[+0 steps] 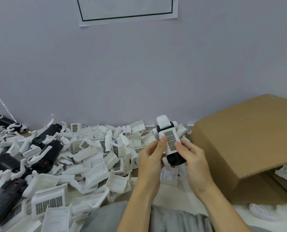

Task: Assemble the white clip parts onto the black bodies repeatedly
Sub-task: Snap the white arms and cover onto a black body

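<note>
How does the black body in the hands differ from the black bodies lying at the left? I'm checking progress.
The held black body carries a white grille part on top; the loose black bodies show bare black faces with red dots. The held one is gripped by the left hand and right hand; the loose ones lie in the pile. Both have white clip pieces at their ends.

The surface [171, 190] is pale, maybe a bed sheet; the view does not show it clearly. On it lies a big pile of white clips [92, 158], reaching to the wall. Black bodies [7, 195] lie at the left among them. A cardboard box [250, 148] stands at the right.
</note>
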